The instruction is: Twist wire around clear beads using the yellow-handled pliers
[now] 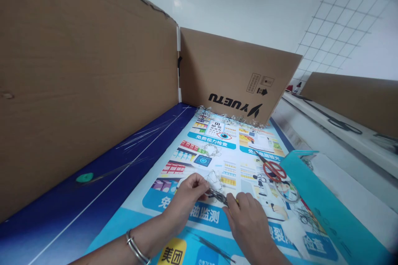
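Observation:
My left hand [186,198] pinches the end of a loose, clear-looking wire mesh piece [215,181], and a metal bangle [137,248] circles that wrist. My right hand [247,223] grips small steel pliers [218,196] with a yellow-tipped handle, their jaws reaching towards my left fingers. Both hands are close together over a printed blue-and-white poster [214,140]. Red-handled scissors [274,172] lie to the right of my right hand. A small wire tangle [212,149] rests on the poster ahead of my hands.
Further wire pieces [230,118] line the poster's far edge against a brown cardboard sheet [236,76] printed YUETU. Another tall cardboard sheet [83,70] stands on the left. A teal board [326,203] and white paper [295,232] lie on the right.

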Demonstrator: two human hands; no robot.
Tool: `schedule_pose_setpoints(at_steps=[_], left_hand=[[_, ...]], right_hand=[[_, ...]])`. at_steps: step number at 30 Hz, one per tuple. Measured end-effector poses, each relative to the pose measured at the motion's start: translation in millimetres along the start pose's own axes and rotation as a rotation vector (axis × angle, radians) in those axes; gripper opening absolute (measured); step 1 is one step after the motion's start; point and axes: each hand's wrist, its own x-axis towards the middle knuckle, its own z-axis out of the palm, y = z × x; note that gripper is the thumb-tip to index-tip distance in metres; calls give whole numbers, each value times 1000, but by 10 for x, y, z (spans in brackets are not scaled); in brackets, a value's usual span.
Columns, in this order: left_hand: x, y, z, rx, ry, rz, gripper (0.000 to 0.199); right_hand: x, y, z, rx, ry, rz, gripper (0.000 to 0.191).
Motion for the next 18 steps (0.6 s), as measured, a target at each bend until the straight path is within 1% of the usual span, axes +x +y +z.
schedule_pose_setpoints(at_steps=[9, 18], left_hand=[[-14, 8, 13, -64, -11, -13, 19], [-26, 17, 8, -64, -16, -21, 18]], right_hand=[[-9, 0, 0, -16, 28, -8, 20], [-17, 7, 4, -35, 34, -16, 21]])
